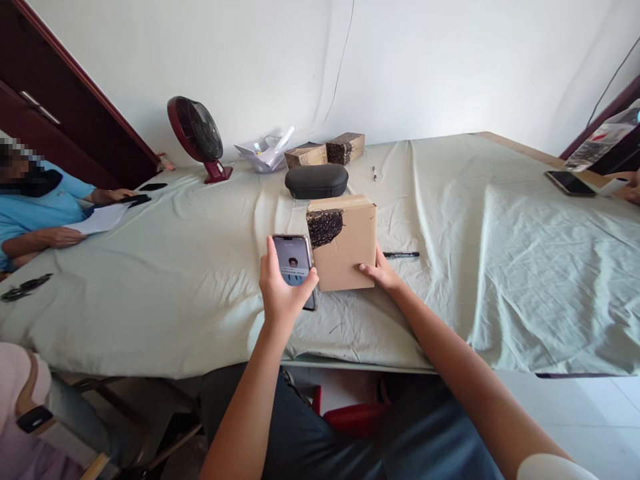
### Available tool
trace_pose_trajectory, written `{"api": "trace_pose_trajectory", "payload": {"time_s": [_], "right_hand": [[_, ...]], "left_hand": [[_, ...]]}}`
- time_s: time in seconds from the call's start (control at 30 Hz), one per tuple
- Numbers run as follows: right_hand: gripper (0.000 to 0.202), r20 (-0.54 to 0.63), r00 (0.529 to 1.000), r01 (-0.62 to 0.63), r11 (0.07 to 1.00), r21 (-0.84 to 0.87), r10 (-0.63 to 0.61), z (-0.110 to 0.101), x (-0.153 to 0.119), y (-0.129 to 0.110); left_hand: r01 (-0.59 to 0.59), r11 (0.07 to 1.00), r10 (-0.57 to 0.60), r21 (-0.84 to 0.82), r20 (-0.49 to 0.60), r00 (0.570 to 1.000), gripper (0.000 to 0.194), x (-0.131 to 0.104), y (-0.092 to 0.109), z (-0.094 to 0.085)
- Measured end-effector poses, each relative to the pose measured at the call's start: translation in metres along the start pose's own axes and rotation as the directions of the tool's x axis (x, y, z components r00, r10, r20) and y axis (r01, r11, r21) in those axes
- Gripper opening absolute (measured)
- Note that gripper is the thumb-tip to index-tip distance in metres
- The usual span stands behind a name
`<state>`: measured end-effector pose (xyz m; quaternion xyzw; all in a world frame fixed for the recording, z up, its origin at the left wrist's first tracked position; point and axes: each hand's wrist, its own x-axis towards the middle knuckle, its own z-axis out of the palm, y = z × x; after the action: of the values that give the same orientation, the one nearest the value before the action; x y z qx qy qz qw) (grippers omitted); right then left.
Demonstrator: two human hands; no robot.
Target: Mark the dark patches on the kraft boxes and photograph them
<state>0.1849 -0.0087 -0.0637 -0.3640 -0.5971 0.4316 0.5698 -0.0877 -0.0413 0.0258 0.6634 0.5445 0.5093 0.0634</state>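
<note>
My left hand (281, 291) grips a smartphone (291, 250), with the thumb along its right side and a finger along its left. The lit screen shows a picture of a person and some text too small to read. Beside the phone, my right hand (384, 272) holds a brown cardboard box (347, 250) by its lower right edge, the thumb on the face towards me. A patch of dense black scribble covers the box's upper left corner. To the right of the box lies a black pen (401, 255), its left end hidden. Behind the box rests a black zip case (317, 181).
A pale green cloth (165, 287) covers the table. At the back stand a dark red fan (197, 133), a plastic basket (263, 159) and scribbled cardboard boxes (346, 147). A person in blue (37, 213) holds papers at left; another phone (570, 183) lies far right.
</note>
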Motion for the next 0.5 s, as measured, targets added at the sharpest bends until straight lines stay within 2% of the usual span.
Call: {"api": "trace_pose_trajectory", "payload": {"time_s": [0.07,0.13,0.2,0.27,0.33,0.5], "right_hand": [[0.110,-0.021,1.000,0.005,1.000,-0.007,-0.006,0.001,0.000,0.000],[0.110,-0.033,0.999,0.000,1.000,-0.011,-0.001,0.001,0.000,0.000],[0.110,-0.039,0.999,-0.005,1.000,-0.010,0.005,0.001,0.000,0.000],[0.109,-0.040,0.999,-0.008,1.000,-0.010,0.008,0.001,-0.001,0.001],[0.109,-0.032,0.999,-0.010,1.000,-0.008,0.010,0.000,-0.001,0.001],[0.110,-0.001,1.000,0.008,1.000,-0.011,-0.008,-0.002,-0.001,0.005]], "left_hand": [[0.113,0.984,-0.132,0.141,0.127,0.983,0.098,0.009,-0.009,-0.001],[0.190,0.934,-0.276,0.302,0.275,0.921,0.086,0.015,-0.018,0.001],[0.190,0.874,-0.375,0.446,0.372,0.849,0.073,0.018,-0.025,0.005],[0.146,0.830,-0.414,0.538,0.419,0.808,0.062,0.018,-0.029,0.012],[0.103,0.808,-0.423,0.581,0.449,0.787,0.057,0.016,-0.031,0.019],[0.063,0.786,-0.453,0.615,0.502,0.737,0.065,0.006,-0.035,0.036]]}}
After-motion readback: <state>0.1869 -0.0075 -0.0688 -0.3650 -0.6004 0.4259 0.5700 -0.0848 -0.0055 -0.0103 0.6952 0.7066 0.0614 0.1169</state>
